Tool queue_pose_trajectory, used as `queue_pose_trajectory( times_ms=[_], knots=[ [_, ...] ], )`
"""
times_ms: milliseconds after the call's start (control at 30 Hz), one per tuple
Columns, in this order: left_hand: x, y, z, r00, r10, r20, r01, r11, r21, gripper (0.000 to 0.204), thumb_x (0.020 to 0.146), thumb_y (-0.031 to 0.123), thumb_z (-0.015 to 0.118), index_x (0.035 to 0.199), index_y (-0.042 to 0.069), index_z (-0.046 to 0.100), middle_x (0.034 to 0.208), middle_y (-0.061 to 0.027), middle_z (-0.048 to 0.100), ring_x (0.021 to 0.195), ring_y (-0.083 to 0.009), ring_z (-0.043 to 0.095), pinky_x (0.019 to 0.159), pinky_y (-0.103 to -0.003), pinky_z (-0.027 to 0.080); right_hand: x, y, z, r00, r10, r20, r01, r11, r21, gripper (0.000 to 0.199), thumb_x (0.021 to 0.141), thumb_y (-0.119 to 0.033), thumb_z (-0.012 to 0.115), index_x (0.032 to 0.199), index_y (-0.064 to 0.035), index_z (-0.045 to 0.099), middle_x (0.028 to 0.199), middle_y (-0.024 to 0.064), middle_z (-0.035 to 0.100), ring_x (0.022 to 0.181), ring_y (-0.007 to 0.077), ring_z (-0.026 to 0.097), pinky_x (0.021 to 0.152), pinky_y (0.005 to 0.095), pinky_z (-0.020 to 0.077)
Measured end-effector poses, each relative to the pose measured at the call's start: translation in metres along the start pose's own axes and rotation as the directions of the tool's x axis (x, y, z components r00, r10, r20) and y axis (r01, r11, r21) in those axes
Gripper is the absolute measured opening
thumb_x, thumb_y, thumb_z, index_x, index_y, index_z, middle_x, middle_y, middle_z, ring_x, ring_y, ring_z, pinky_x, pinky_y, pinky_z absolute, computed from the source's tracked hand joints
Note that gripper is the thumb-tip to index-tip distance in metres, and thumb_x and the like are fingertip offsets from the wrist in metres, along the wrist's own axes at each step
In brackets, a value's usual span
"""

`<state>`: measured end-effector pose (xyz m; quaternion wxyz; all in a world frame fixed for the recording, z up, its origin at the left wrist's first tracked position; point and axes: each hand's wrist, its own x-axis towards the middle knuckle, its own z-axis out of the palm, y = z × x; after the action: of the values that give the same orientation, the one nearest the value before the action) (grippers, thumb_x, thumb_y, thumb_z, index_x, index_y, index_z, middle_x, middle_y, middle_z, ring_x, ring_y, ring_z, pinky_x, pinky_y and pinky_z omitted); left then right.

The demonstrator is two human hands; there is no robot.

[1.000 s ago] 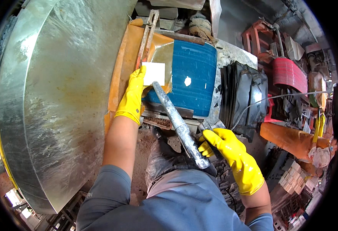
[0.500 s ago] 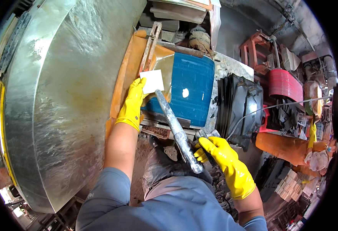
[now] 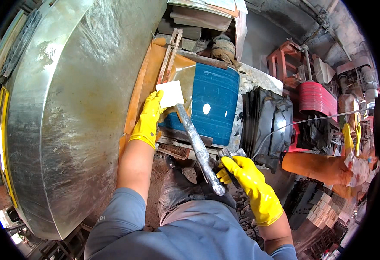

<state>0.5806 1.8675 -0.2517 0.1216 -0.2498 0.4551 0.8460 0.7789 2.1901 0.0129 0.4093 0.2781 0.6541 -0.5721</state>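
Both my hands wear yellow rubber gloves. My left hand [image 3: 148, 120] reaches forward and holds a small white square piece [image 3: 170, 94] against the front of a blue ribbed motor housing [image 3: 214, 108]. My right hand [image 3: 246, 177] grips the near end of a long grey metal bar [image 3: 197, 145], beside a small grey metal head. The bar runs up and left from my right hand to the white piece by my left hand.
A big curved shiny metal drum [image 3: 69, 112] fills the left. An orange frame [image 3: 143, 82] borders the motor. A black finned cover [image 3: 265, 123] sits right of the motor. Red machine parts [image 3: 315, 97] and another person's orange sleeve [image 3: 317, 167] are at right.
My view shifted slightly; the motor and both hands sit lower in the picture. My right hand moved a little nearer with the bar. My left hand stays on the white piece.
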Motion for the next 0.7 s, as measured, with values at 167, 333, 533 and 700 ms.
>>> queue_pose_trajectory(
  times_ms=[167, 333, 533, 700],
  knots=[
    [0.002, 0.000, -0.004, 1.000, -0.011, -0.015, 0.012, 0.999, 0.048, 0.038, 0.104, 0.025, 0.067, 0.134, 0.002, 0.063, 0.120, -0.0123, 0.073, 0.102, -0.0289, 0.074, 0.085, -0.044, 0.063, 0.002, 0.001, -0.003, 1.000, -0.020, -0.021, 0.020, 1.000, 0.013, 0.052, 0.102, -0.046, 0.067, 0.111, 0.0053, 0.069, 0.092, 0.0136, 0.076, 0.073, 0.0189, 0.070, 0.071, 0.0324, 0.0556],
    [0.001, -0.001, -0.003, 1.000, -0.013, -0.002, 0.013, 0.999, 0.047, 0.039, 0.104, 0.027, 0.067, 0.134, 0.002, 0.063, 0.118, -0.0115, 0.074, 0.101, -0.0272, 0.075, 0.084, -0.044, 0.063, 0.002, -0.006, -0.005, 0.998, -0.037, -0.051, 0.036, 0.999, -0.009, 0.050, 0.103, -0.043, 0.067, 0.111, 0.0061, 0.069, 0.091, 0.0140, 0.076, 0.072, 0.0189, 0.071, 0.070, 0.0327, 0.0561],
    [-0.011, 0.004, 0.010, 1.000, -0.018, 0.019, 0.018, 0.999, 0.026, 0.038, 0.104, 0.025, 0.066, 0.134, 0.001, 0.063, 0.118, -0.0127, 0.074, 0.098, -0.0283, 0.076, 0.084, -0.044, 0.064, -0.003, -0.012, -0.004, 1.000, -0.026, -0.001, 0.026, 0.999, -0.034, 0.051, 0.102, -0.046, 0.067, 0.110, 0.0050, 0.070, 0.091, 0.0132, 0.077, 0.074, 0.0178, 0.070, 0.072, 0.0321, 0.0558],
    [-0.001, -0.002, 0.001, 0.999, 0.044, 0.029, -0.044, 0.999, 0.010, 0.038, 0.104, 0.024, 0.066, 0.133, -0.001, 0.063, 0.117, -0.0145, 0.075, 0.096, -0.0296, 0.076, 0.081, -0.045, 0.065, -0.008, -0.016, -0.002, 0.999, -0.037, 0.038, 0.041, 0.995, -0.095, 0.052, 0.102, -0.046, 0.067, 0.111, 0.0048, 0.070, 0.092, 0.0129, 0.076, 0.076, 0.0177, 0.070, 0.074, 0.0322, 0.0549]
  ],
)
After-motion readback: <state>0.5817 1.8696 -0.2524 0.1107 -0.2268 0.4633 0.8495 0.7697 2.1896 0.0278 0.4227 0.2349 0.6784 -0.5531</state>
